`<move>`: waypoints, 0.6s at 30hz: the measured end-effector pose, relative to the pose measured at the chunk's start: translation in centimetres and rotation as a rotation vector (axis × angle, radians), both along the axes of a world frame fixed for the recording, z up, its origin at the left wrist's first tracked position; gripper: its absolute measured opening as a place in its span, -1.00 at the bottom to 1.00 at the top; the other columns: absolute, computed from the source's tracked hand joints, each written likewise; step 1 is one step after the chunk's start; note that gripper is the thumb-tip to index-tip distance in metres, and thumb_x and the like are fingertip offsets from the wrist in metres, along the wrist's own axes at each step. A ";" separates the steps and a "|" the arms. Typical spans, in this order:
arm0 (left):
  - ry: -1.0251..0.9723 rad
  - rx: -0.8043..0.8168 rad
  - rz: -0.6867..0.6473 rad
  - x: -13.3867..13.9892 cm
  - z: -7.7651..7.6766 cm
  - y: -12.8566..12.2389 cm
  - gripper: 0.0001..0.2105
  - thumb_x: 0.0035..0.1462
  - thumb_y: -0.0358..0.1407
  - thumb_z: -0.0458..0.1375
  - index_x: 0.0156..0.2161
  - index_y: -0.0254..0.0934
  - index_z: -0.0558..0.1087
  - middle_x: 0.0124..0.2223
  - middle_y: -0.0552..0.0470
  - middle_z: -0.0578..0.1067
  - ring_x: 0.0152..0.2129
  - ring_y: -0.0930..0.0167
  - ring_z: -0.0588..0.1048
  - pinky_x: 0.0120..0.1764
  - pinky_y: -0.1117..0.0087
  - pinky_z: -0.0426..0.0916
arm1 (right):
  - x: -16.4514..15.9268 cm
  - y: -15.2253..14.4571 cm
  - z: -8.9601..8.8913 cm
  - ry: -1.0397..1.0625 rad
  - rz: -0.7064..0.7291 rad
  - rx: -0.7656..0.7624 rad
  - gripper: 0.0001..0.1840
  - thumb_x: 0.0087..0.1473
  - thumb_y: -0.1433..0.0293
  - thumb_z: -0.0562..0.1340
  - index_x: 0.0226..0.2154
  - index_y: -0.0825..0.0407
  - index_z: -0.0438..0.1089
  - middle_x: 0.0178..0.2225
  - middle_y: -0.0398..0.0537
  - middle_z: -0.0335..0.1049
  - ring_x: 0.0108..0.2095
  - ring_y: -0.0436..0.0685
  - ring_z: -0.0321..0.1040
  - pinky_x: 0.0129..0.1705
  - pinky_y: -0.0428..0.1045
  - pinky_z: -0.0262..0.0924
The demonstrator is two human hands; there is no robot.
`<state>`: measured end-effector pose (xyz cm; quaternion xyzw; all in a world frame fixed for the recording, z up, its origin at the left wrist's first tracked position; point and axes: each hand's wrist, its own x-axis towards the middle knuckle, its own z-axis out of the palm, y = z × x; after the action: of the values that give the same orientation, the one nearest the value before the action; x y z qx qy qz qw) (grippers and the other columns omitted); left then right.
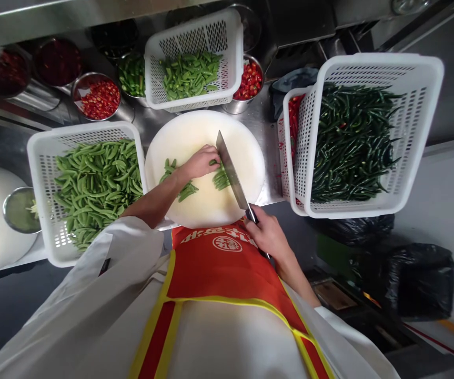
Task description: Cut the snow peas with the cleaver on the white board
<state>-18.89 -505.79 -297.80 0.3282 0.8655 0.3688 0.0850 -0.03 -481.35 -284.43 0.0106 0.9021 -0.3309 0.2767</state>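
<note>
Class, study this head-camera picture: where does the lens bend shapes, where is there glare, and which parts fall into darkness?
Head view: wide-angle distortion bows the basket of dark green chillies and the counter edge; glare washes out the white cutting board; the back bowls and the floor at lower right sit in shadow; the left hand, the right hand and the cleaver look sharp.

The knife (232, 173) handle is buried inside the right hand (268, 234), and the blade's edge hides part of the green pods (221, 179) beneath it. The left hand (201, 162) covers the pods it presses. The red chilies (294, 126) show only as a sliver behind the white basket (416, 79). The far bowls (6, 71) sit in shadow, their contents unclear.
</note>
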 end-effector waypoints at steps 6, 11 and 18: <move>-0.028 0.035 0.022 0.2 -0.2 -0.2 -0.93 0.15 -0.39 0.20 -0.31 -0.20 0.53 -0.22 -0.01 0.49 -0.14 0.27 0.43 0.02 0.18 0.36 | -0.6 0.0 0.7 -0.034 0.012 0.014 -0.44 0.17 0.26 0.06 0.16 0.07 0.39 -0.31 0.00 0.57 -0.44 0.18 0.40 -0.32 -0.01 0.15; -0.089 0.017 0.034 0.3 0.3 -0.1 -0.91 0.18 -0.37 0.18 -0.32 -0.19 0.54 -0.21 -0.02 0.52 -0.13 0.28 0.45 0.07 0.18 0.32 | -1.1 -0.2 1.0 -0.058 0.033 0.034 -0.51 0.18 0.28 0.07 0.10 0.04 0.40 -0.41 -0.05 0.53 -0.44 0.18 0.39 -0.35 -0.02 0.08; -0.164 -0.006 0.066 0.4 0.5 0.0 -0.85 0.22 -0.33 0.14 -0.32 -0.14 0.56 -0.17 0.00 0.55 -0.07 0.25 0.47 0.13 0.14 0.30 | -1.8 -1.8 0.4 -0.135 0.114 0.148 -0.69 0.24 0.31 0.04 -0.04 0.06 0.33 -0.38 0.05 0.53 -0.39 0.22 0.43 -0.35 -0.01 0.00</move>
<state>-18.49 -505.74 -297.28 0.2678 0.8671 0.3945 0.1445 -1.87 -483.16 -284.04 0.0018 0.9026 -0.2456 0.3535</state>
